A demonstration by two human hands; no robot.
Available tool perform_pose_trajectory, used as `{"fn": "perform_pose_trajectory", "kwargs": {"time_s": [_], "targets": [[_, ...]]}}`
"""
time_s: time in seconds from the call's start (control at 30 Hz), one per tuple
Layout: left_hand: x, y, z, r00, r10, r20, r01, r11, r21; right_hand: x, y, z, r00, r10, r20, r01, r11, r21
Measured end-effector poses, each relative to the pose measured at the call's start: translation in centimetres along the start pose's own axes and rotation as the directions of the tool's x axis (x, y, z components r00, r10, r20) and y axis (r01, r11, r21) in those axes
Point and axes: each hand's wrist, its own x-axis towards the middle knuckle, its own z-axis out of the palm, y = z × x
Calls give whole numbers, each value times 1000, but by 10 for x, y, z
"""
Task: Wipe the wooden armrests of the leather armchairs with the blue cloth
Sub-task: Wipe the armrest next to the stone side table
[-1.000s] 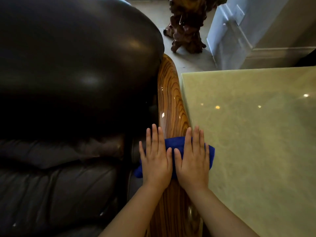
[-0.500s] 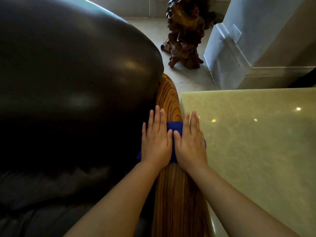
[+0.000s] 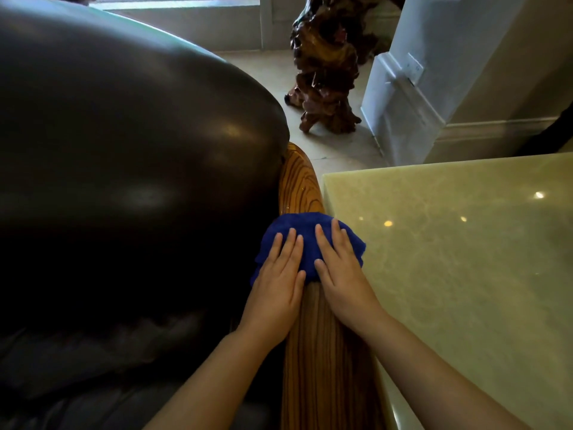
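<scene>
Blue cloth [image 3: 305, 240] is pressed flat on the glossy striped wooden armrest [image 3: 299, 181] by both hands.

The left hand [image 3: 276, 287] and right hand [image 3: 341, 274] are laid open, palms down and fingers spread, on the bunched cloth, which is draped across the armrest's width; nothing is gripped. The wiping stroke along this armrest appears to be in hand, with a short bare stretch left ahead where the wood curves down beside the dark leather armchair back [image 3: 139, 125]. The next move is judged to call for a push forward to that rounded end, with pressure kept even. Room is tight: the armrest is flanked closely by the leather on the left and by the pale green polished stone table [image 3: 449, 243] edge on the right, over which the cloth spills slightly. Open floor lies beyond.
</scene>
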Motion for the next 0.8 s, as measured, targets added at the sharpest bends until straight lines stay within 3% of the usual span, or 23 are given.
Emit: {"fn": "perform_pose_trajectory", "kwargs": {"time_s": [0.27, 0.43, 0.6, 0.8], "targets": [[54, 2, -19, 996, -85, 0, 84, 993, 81, 46, -4, -5, 996, 71, 51, -72, 997, 13], [91, -1, -40, 987, -128, 97, 113, 983, 144, 80, -4, -21, 989, 80, 121, -85, 996, 32], [112, -2, -55, 976, -127, 174, 85, 969, 233, 104, 3, -44, 967, 89, 240, -91, 996, -2], [129, -1, -66, 979, -109, 170, 40, 930, 365, 131, -1, -67, 919, 150, 364, -123, 988, -96]]}}
